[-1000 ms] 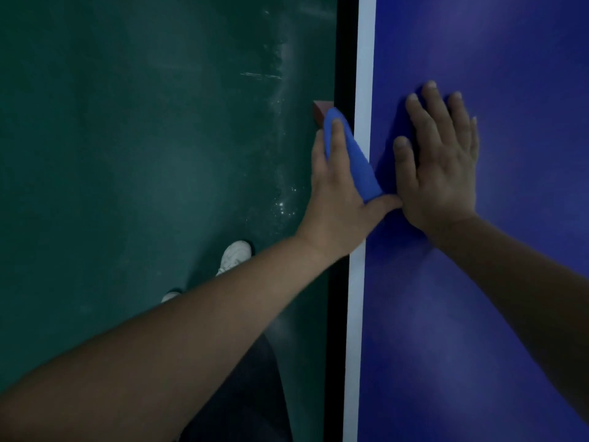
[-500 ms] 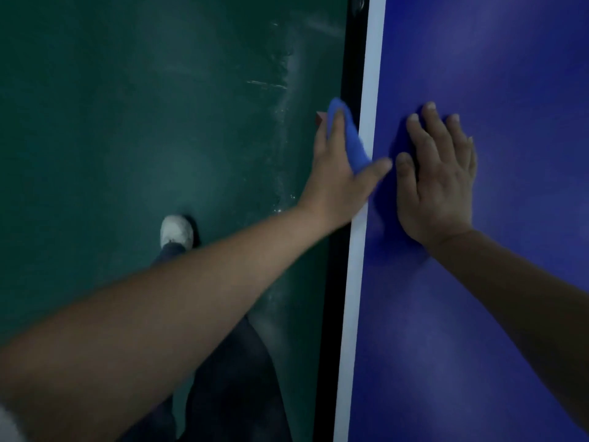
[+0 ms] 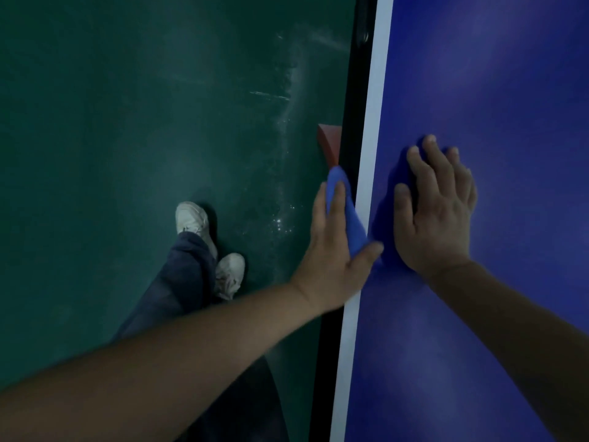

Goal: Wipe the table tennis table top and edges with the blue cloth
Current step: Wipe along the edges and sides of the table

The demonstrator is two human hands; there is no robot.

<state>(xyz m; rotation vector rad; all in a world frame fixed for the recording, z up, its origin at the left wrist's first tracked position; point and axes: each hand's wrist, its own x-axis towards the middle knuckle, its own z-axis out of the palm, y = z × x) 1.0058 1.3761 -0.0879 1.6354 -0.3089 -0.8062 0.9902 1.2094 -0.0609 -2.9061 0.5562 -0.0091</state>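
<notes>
View: head camera, looking down along one long side of the table.
Left hand (image 3: 334,250): it grips the side of the table. Its fingers (image 3: 333,205) lie close together and nearly straight down the black edge (image 3: 350,106), and the thumb reaches over onto the top.
Blue cloth (image 3: 350,221): bunched under the left fingers and clamped between them and the thumb. It is draped over the black edge, with a rounded end poking out just past the fingertips.
Right hand (image 3: 436,215): palm down and flat on the table top (image 3: 497,90). Its fingers are straight and close together, with the thumb slightly apart. It holds nothing and is just beside the left thumb, not touching it.
White line (image 3: 373,122): runs between the two hands along the rim of the top. The left thumb crosses it, and the right thumb lies just inside it.
Red-brown block (image 3: 328,141): just beyond the left fingertips and the cloth's end, against the black edge. What it is cannot be told.
Green floor (image 3: 111,122): on the outer side of the left fingers, with pale scuffs (image 3: 287,129) near the table.
White shoes (image 3: 192,218): two, on the floor well out from the left fingers, below a dark trouser leg (image 3: 181,275).
</notes>
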